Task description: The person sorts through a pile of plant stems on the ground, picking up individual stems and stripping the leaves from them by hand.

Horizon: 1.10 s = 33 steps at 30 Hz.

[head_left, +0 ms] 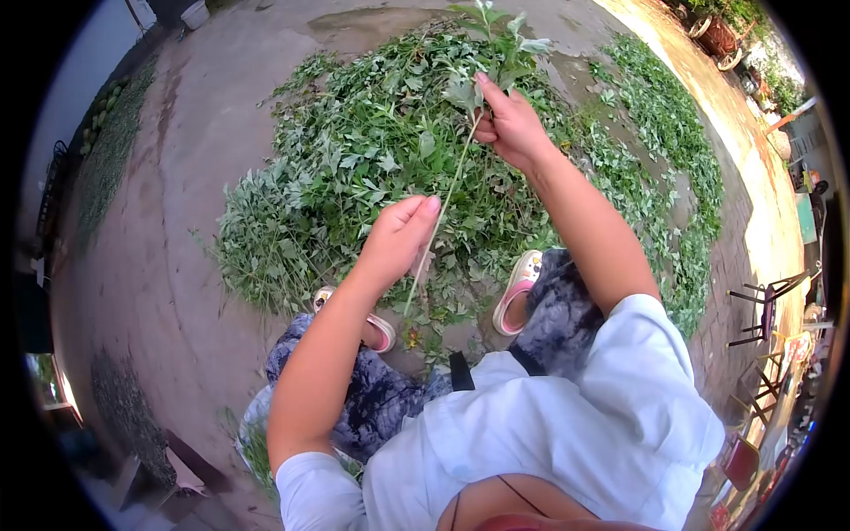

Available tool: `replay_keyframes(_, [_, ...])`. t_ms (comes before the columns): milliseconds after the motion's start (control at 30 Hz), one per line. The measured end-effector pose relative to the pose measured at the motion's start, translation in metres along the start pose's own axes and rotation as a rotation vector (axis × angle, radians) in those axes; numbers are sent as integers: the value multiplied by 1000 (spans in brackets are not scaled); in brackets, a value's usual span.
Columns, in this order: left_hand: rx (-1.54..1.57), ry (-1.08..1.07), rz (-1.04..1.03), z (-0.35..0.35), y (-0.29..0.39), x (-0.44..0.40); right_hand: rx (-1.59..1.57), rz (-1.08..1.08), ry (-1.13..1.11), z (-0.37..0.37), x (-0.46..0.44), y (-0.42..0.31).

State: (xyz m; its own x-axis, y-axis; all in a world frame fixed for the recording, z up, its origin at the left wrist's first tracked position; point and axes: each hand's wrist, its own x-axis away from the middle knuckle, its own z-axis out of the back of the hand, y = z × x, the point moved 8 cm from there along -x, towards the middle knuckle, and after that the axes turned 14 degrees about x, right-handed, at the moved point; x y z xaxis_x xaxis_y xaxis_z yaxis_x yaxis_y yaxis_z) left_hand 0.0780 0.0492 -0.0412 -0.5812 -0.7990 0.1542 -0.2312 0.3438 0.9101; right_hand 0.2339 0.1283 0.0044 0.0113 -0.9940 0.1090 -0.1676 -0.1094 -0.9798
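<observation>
Over the leafy heap [354, 168], the right hand [513, 128] pinches one stem [455, 181], bare below, top yet leafy, the left hand [396, 237] curled alongside, its hold unclear.

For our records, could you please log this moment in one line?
right hand: holds leafy stem; left hand: beside stem; leaf pile: on ground

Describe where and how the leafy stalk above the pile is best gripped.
Probably pinch the leafy stalk just below its leafy top, coming from the right, as the right hand does: below that top, the stem looks slim and bare, slanting leftward in view.
</observation>
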Motion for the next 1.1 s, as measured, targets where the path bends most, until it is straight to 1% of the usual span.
replay_keyframes(67, [1,-6,23,3,-1,1,-4,34,80,21,-3,-8])
replay_keyframes(100, [5,-7,41,5,-2,2,-9,32,79,23,-3,-9])
replay_keyframes(133, [37,-14,129,6,-6,4,12,37,76,24,-4,-9])
replay_keyframes(167, [34,-10,132,5,-5,5,32,42,73,25,-5,-10])
replay_keyframes(233, [320,-108,274,-9,-12,10,26,42,61,22,-8,-6])
replay_keyframes(267, [373,-160,307,-16,-12,14,31,30,80,22,-11,-2])
replay_keyframes(300, [369,-161,309,-20,-11,18,36,18,99,24,-13,1])
replay_keyframes(367, [-58,-211,217,-26,-7,22,46,34,81,29,-16,1])
replay_keyframes(400, [63,-222,301,-29,-12,26,38,35,163,41,-17,0])
replay_keyframes(433, [60,-226,303,-28,-11,28,30,36,245,55,-18,1])
replay_keyframes(467, [104,-179,339,-23,-12,30,19,50,288,74,-24,4])
replay_keyframes(500, [146,-133,375,-16,-12,34,-48,53,405,98,-25,7])
replay_keyframes(533, [52,-82,376,-3,-9,40,-113,55,558,126,-22,10])
replay_keyframes(600, [-104,-35,206,24,20,56,-145,72,672,177,-15,14])
replay_keyframes(633, [-155,12,168,48,33,71,-110,42,693,194,-10,17])
replay_keyframes(667, [-276,136,141,71,52,91,-46,-19,732,208,-6,22])
replay_keyframes(700, [-276,289,148,101,63,117,17,-81,770,218,-3,27])
replay_keyframes(733, [-335,430,109,136,69,146,17,-89,773,220,-2,32])
replay_keyframes(767, [-435,640,131,170,67,183,104,-117,730,220,-3,37])
replay_keyframes(800, [-525,757,178,202,57,222,191,-145,686,220,-3,43])
replay_keyframes(833, [-584,828,261,239,34,267,191,-152,687,219,-2,48])
replay_keyframes(867, [-607,904,350,273,2,319,240,-197,634,211,-3,56])
replay_keyframes(900, [-913,830,395,297,-26,368,289,-239,580,204,-5,63])
replay_keyframes(933, [-911,787,634,302,-62,415,323,-276,546,199,-7,72])
replay_keyframes(967, [-755,836,1070,295,-98,468,323,-282,546,195,-7,77])
replay_keyframes(1000, [-722,729,1365,291,-132,517,335,-299,500,186,-6,83])
replay_keyframes(1033, [-682,548,1651,283,-162,566,347,-314,454,178,-7,88])
replay_keyframes(1067, [-681,545,1652,282,-163,565,404,-346,445,175,-8,93])
replay_keyframes(1100, [-718,562,1595,281,-162,560,406,-347,446,165,-8,94])
